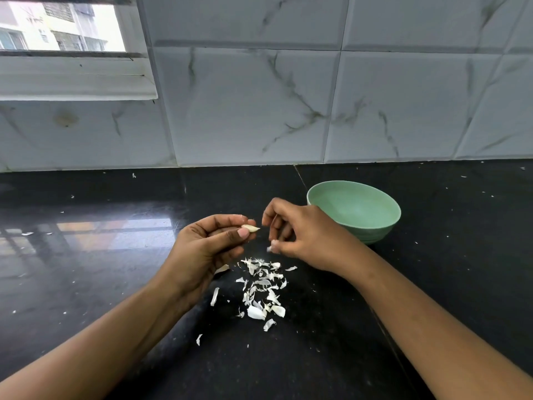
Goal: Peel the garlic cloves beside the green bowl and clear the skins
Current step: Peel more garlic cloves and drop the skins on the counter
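Observation:
My left hand (210,246) pinches a small pale garlic clove (251,228) between thumb and fingers, held above the black counter. Just right of it, my right hand (300,235) has its fingers curled, and a small white bit of skin (270,249) shows at its lower fingertips. The green bowl (354,210) stands right behind my right hand; what shows of its inside looks bare. A pile of white garlic skins (262,287) lies on the counter below both hands.
The black counter (86,255) runs back to a marble-tiled wall (259,105). Stray skin flakes (199,339) lie scattered around the pile and further out. A window (63,24) sits at the upper left.

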